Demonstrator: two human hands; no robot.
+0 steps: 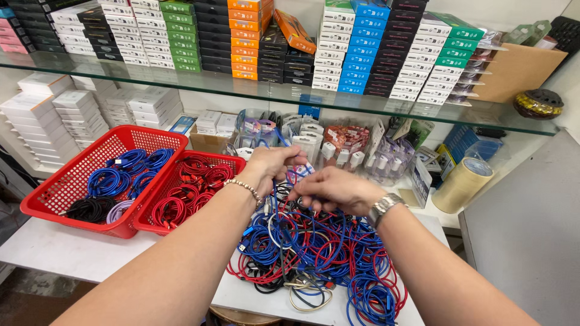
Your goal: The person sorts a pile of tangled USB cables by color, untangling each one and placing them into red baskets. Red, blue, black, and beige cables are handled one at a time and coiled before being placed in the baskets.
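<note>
Blue braided cable (294, 177) runs taut between both hands above the tangled heap of blue, red, white and black cables (314, 253) on the white counter (66, 250). Left hand (273, 163) fingers pinch it at eleven o'clock; right hand (335, 188) fingers grip it. Red plastic baskets (57, 193) sit at nine o'clock.

Bare white table (66, 250) lies open in front of the two red baskets (72, 181), the only free strip on the left. The tangled cable pile (314, 253) covers the table's middle, out to its front edge. Behind it, clear bags of adapters (362, 154) and a tape roll (462, 184) block the back. The glass shelf (241, 90) above caps any upward reach, and a grey panel (525, 229) walls off the right.
</note>
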